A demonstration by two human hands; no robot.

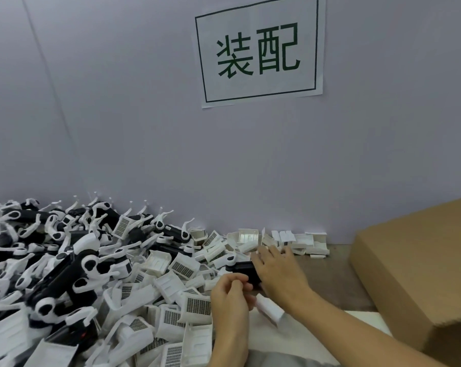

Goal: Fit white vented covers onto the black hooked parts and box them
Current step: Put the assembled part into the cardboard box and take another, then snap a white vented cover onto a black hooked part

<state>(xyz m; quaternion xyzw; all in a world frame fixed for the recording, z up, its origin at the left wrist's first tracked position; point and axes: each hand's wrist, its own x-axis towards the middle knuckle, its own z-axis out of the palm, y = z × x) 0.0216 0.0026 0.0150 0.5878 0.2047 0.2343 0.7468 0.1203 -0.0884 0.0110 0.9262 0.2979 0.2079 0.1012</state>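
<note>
A: What are the hands doing?

B: The right hand (277,271) is lying over a black hooked part (246,271). Its fingers are stretching out almost straight across the part's far end. I cannot tell if the thumb is curling under it.

A: And the other one?

B: The left hand (230,300) is curling its fingers, and the tips are touching the near side of the black part. A white vented cover (270,308) is lying just beside that hand, below the right wrist. I cannot tell if the hand is gripping it.

A: Which way is the black part pointing?

B: Its long side is running left to right, low over the table (338,282).

A: What else is sitting there?

B: A big pile of parts (65,260) is lying on the left. A cardboard box (422,274) is sitting on the right. A paper sign (258,49) is hanging on the wall.
</note>
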